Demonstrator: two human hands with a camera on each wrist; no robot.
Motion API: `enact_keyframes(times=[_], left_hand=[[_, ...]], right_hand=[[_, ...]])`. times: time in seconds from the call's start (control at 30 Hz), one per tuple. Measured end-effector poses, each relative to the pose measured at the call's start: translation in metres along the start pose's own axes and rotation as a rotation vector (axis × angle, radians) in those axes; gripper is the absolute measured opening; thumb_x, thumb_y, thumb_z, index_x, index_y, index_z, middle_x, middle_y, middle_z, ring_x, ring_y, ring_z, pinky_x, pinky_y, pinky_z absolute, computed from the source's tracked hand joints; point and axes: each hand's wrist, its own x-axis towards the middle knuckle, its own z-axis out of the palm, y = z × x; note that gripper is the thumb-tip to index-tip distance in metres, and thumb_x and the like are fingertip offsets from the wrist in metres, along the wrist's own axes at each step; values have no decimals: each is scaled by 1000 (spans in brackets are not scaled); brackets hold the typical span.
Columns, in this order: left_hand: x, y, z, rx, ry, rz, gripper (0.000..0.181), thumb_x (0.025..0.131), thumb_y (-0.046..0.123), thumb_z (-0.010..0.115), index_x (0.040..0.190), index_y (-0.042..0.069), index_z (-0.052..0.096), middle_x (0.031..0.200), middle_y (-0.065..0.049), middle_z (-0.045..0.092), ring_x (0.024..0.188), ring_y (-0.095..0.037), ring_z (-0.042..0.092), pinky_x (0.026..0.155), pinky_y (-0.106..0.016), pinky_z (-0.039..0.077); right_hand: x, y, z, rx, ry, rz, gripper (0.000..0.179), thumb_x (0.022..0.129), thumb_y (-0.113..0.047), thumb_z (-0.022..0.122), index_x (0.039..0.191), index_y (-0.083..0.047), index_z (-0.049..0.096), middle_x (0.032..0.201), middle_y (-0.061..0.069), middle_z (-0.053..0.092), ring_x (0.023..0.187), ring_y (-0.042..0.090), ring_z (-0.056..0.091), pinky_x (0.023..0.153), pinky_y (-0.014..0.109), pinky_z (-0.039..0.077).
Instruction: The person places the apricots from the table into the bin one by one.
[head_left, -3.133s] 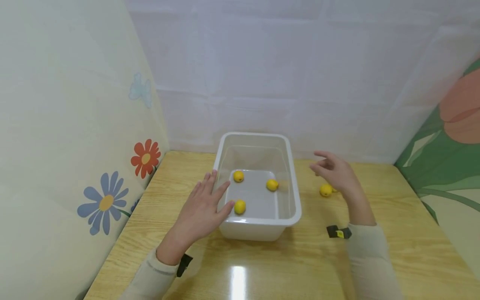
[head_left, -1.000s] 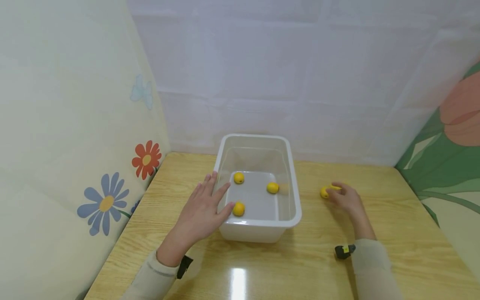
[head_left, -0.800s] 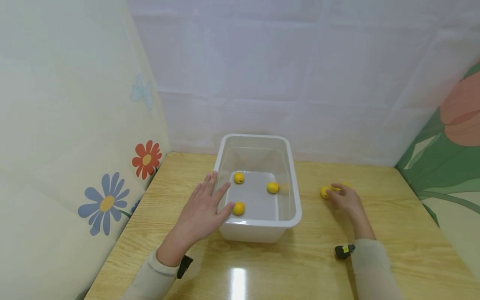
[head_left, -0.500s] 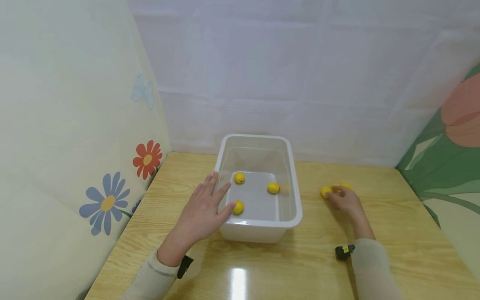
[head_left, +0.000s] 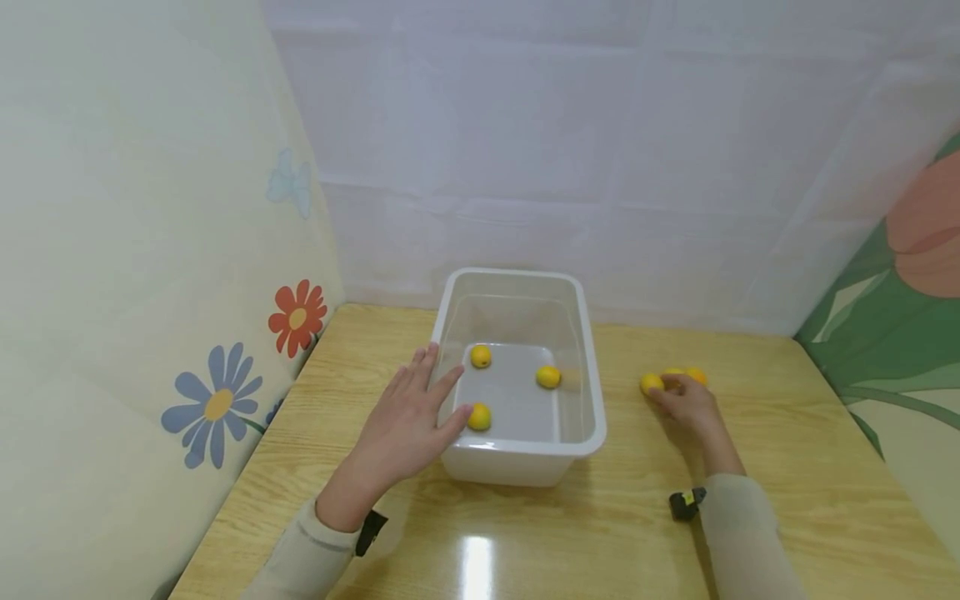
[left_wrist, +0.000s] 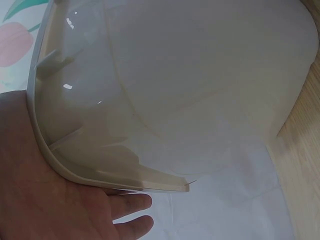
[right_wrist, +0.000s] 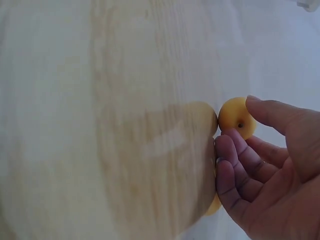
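My left hand [head_left: 405,423] lies with spread, straight fingers on the left front rim of a white plastic bin [head_left: 517,467]. In the left wrist view its palm [left_wrist: 40,185] is against the outside of the rim. Inside the bin are a lemon [head_left: 481,357] at the back left, a second lemon [head_left: 548,377] at the right and a third lemon [head_left: 478,417] near my left thumb. To the right of the bin, my right hand [head_left: 693,408] pinches a lemon [right_wrist: 231,116] between thumb and fingers, low at the table. Two more lemons [head_left: 696,376] sit just behind its fingers, partly hidden.
The wooden table [head_left: 615,533] meets a white cloth backdrop [head_left: 525,150] at its far edge. Flower-printed panels [head_left: 217,208] stand along the left and right sides. A black wrist device [head_left: 686,504] is by the right cuff.
My right hand has come down from above the table to the lemons, and its fingers have shifted, showing more of the lemons behind. The left hand stays on the rim.
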Motion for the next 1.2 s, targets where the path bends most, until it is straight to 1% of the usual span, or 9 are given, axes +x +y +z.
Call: enact_keyframes(times=[0.2,0.4,0.5,0.63,0.7,0.8,1.0,1.2], left_hand=[[0,-1,1,0,3,2,67,102,57,45,153,14,47,167,-21,14,155,-39,13,124,-55,17],[0,0,1,0,4,8,66,102,56,45,153,13,47,167,-22,15,154,-39,14,123,-56,18],[0,0,1,2,7,7,66,102,56,46,152,13,48,167,-22,15,154,-39,15,123,-55,18],[0,1,0,1,12,6,65,102,54,47,152,12,48,166,-23,16,154,-40,16,123,-56,18],[0,1,0,0,12,5,65,102,54,47,152,12,48,166,-23,16,154,-40,16,123,-56,18],[0,2,0,-1,7,2,65,102,54,47,152,12,48,166,-23,16,154,-39,15,123,-56,18],[0,1,0,-5,5,-2,65,102,54,47,152,13,48,167,-22,16,155,-39,14,124,-56,17],[0,0,1,-4,10,0,64,102,54,47,152,13,48,167,-22,16,155,-39,14,124,-55,17]], right_hand=[[1,0,2,-26,5,15,66,102,-36,60,143,13,44,109,25,67,88,25,68,78,36,54],[1,-1,2,-22,11,20,66,101,-35,61,143,13,44,111,27,67,84,21,69,72,30,54],[-1,-4,0,-10,11,13,66,101,-36,60,144,11,44,116,29,66,84,21,70,75,32,54],[-4,-10,-4,29,-4,9,66,102,-39,58,147,7,42,127,32,62,90,24,72,81,36,56],[-5,-13,-6,38,-8,6,65,102,-39,57,147,6,42,130,33,60,92,26,72,80,36,57],[-6,-18,-8,26,-4,-1,65,102,-39,57,148,5,42,129,33,61,94,29,72,77,36,58],[-9,-28,-12,5,7,-26,67,102,-43,56,149,3,42,126,30,63,100,35,70,86,47,55],[-15,-42,-19,-3,29,-64,69,102,-47,56,149,2,43,122,28,65,101,36,68,86,49,53]])
